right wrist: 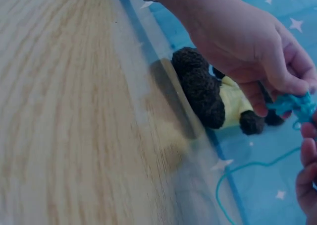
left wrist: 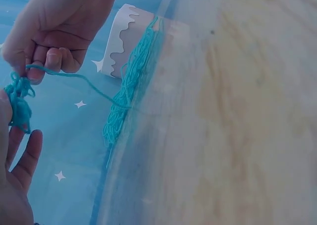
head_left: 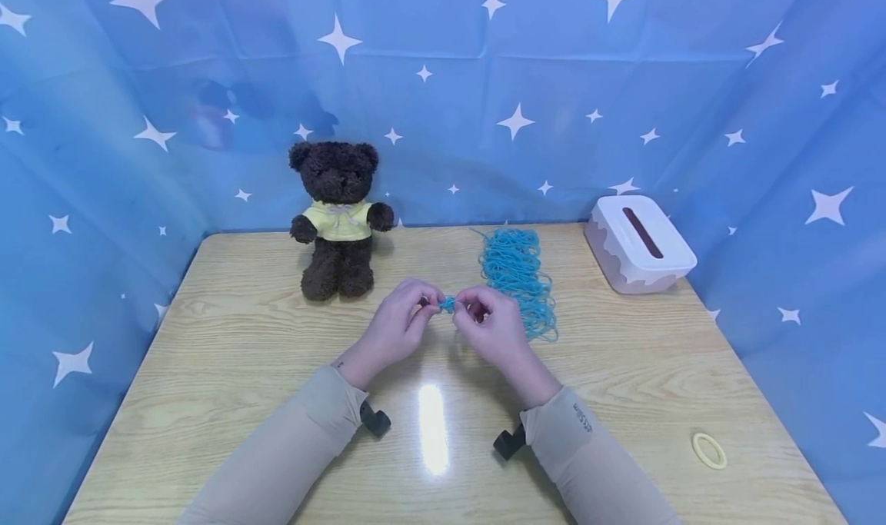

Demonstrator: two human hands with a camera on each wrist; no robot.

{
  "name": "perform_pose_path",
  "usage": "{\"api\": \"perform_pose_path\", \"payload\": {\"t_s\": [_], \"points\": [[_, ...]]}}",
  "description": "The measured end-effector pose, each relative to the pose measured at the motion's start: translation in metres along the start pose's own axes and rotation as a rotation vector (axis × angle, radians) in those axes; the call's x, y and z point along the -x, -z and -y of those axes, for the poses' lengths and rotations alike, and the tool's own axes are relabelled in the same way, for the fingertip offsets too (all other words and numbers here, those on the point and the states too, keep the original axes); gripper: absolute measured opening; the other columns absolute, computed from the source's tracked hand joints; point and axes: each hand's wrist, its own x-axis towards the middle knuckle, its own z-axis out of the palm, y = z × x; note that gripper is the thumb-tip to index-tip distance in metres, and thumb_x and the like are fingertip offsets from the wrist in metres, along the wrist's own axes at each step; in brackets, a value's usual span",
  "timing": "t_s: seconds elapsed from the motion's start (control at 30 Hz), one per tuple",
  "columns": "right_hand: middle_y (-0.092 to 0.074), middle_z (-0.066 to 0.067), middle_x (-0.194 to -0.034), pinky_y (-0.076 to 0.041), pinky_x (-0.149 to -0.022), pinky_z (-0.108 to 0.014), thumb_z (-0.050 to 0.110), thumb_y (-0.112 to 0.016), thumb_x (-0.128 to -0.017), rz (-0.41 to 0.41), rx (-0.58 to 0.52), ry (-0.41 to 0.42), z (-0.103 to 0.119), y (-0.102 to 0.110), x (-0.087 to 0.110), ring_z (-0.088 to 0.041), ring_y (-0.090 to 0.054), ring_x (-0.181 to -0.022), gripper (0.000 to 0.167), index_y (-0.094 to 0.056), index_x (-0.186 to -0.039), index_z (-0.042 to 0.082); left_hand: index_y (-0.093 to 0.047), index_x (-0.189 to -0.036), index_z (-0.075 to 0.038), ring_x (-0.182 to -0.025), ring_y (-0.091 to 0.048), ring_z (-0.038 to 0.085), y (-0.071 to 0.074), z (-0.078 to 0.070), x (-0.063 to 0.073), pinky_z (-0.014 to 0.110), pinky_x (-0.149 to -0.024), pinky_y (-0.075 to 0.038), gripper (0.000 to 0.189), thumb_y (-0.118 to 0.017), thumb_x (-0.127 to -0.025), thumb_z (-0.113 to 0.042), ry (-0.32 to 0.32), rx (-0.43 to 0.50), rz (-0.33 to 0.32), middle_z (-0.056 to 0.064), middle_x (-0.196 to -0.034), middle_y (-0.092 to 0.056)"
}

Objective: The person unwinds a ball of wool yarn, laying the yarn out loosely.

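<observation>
Both hands meet over the middle of the table around a small knotted bunch of turquoise yarn [head_left: 447, 304]. My left hand [head_left: 396, 321] pinches its left side between thumb and fingertips. On the other side, my right hand [head_left: 497, 327] pinches the yarn, its fingertips close to the left ones. In the left wrist view the bunch [left wrist: 20, 106] looks looped and knotted, and a single strand [left wrist: 85, 78] runs from the right hand's fingers toward the loose yarn pile [head_left: 514, 267]. That pile lies in long wavy loops just beyond the right hand.
A dark brown teddy bear [head_left: 339, 217] in a yellow top stands at the back left. At the back right is a white tissue box [head_left: 647, 240] with a slotted lid. A pale yellow ring [head_left: 709, 451] lies on the wooden table [head_left: 228, 402] at the right. Blue star-patterned curtains surround it.
</observation>
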Motion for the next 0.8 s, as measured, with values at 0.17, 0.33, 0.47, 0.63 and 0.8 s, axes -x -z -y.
{"api": "perform_pose_path", "payload": {"t_s": [0.17, 0.33, 0.47, 0.63, 0.8], "points": [[-0.067, -0.001, -0.073, -0.052, -0.062, -0.022, 0.005, -0.072, -0.092, 0.004, 0.0, 0.003, 0.002, -0.0015, 0.0007, -0.007, -0.057, -0.065, 0.009, -0.081, -0.094, 0.008, -0.065, -0.107, -0.006, -0.11, -0.071, 0.027, 0.0011, 0.0015, 0.0013, 0.039, -0.097, -0.065, 0.004, -0.069, -0.106, -0.006, 0.053, 0.036, -0.004, 0.011, -0.115, -0.076], [-0.068, -0.003, -0.072, -0.053, -0.06, -0.024, 0.005, -0.073, -0.091, -0.013, 0.008, 0.057, 0.0009, -0.0035, 0.0013, -0.009, -0.058, -0.064, 0.01, -0.082, -0.095, 0.006, -0.074, -0.109, -0.009, -0.11, -0.071, 0.026, 0.0011, 0.004, -0.0013, 0.042, -0.098, -0.063, 0.013, -0.08, -0.098, -0.008, -0.088, -0.097, -0.046, 0.008, -0.112, -0.077], [-0.069, -0.005, -0.071, -0.051, -0.057, -0.024, 0.004, -0.072, -0.089, -0.046, 0.055, 0.129, -0.0006, -0.0046, 0.0013, -0.012, -0.058, -0.061, 0.01, -0.081, -0.093, 0.005, -0.074, -0.099, -0.011, -0.108, -0.071, 0.026, 0.0005, 0.0045, -0.0023, 0.041, -0.099, -0.062, 0.012, -0.083, -0.094, -0.005, -0.17, -0.176, -0.05, 0.007, -0.108, -0.077], [-0.068, -0.007, -0.071, -0.049, -0.055, -0.021, 0.005, -0.069, -0.087, -0.087, 0.128, 0.138, -0.0011, -0.0047, 0.0005, -0.014, -0.058, -0.059, 0.01, -0.079, -0.091, 0.002, -0.069, -0.095, -0.01, -0.108, -0.07, 0.026, 0.0015, 0.0059, -0.0024, 0.04, -0.1, -0.062, 0.015, -0.078, -0.095, 0.002, -0.17, -0.116, -0.035, 0.007, -0.106, -0.076], [-0.07, -0.007, -0.075, -0.051, -0.059, -0.02, 0.004, -0.07, -0.091, -0.068, 0.074, 0.034, -0.0015, -0.0033, 0.0005, -0.012, -0.058, -0.062, 0.01, -0.079, -0.094, 0.003, -0.066, -0.1, -0.007, -0.106, -0.07, 0.026, 0.005, 0.0087, 0.0004, 0.038, -0.099, -0.062, 0.012, -0.074, -0.1, 0.001, -0.031, 0.06, -0.034, 0.01, -0.109, -0.075]]}}
